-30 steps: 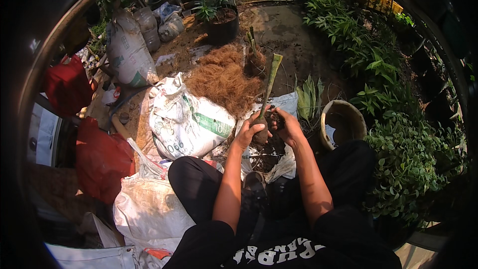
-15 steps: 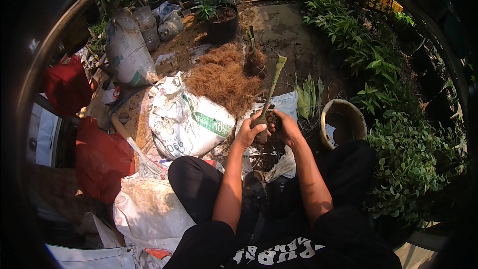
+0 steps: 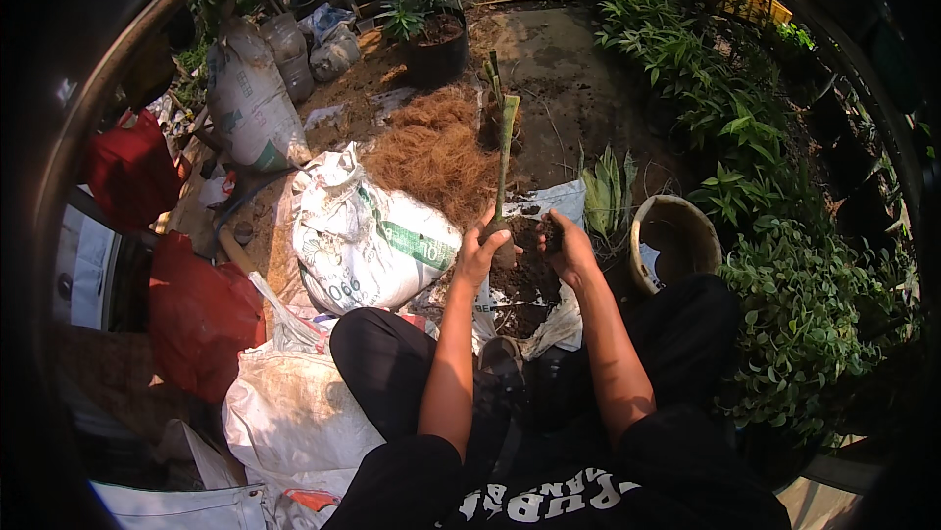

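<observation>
The base of the green cutting [image 3: 504, 152] vanishes inside the left hand [image 3: 485, 253], so its root end can't be made out. The right hand [image 3: 569, 248] cups something dark, soil or a small bag, too shadowed to tell which. The fingertips of both hands are lost against the dark soil heap [image 3: 524, 285]. The person's lap and shoes sink into black shadow. The white sack [image 3: 368, 241] shows lettering too warped to read. The inside of the round clay pot [image 3: 674, 236] is dim. The picture's rim swallows the red bags [image 3: 191, 309] at left and the shrubs [image 3: 804, 324] at right.
</observation>
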A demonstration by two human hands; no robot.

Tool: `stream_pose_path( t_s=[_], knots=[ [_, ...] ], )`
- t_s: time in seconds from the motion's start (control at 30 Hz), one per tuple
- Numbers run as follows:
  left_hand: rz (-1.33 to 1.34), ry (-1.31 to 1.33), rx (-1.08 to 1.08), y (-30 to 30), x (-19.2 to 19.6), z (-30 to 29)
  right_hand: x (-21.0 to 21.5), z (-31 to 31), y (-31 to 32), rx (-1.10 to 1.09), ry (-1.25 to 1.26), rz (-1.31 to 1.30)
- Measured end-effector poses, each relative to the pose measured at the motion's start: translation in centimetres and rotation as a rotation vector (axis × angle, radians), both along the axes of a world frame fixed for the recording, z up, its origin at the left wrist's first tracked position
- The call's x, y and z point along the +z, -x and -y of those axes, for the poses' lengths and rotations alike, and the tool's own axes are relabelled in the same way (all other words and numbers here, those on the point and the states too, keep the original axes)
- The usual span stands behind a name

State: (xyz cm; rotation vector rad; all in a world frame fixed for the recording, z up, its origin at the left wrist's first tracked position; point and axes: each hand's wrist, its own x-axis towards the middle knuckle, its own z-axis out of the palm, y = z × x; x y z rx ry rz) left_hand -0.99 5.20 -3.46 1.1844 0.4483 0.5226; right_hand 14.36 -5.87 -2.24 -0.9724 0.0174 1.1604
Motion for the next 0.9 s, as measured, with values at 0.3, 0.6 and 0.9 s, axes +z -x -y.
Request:
stream_pose_path(
  t_s=[0.3, 0.6, 0.9],
  knots=[
    [0.055, 0.156, -0.255, 0.1, 4.0, 2.4, 1.7, 0.4, -0.2, -0.046, -0.082, -0.076],
    [-0.048, 0.092, -0.366, 0.6, 3.1, 1.5, 0.9, 0.3, -0.5, -0.051, -0.085, 0.038],
    [0.014, 0.038, 0.08, -0.5, 2.7, 1.9, 0.3, 0.4, -1.1, -0.153, -0.09, 0.02]
  ],
)
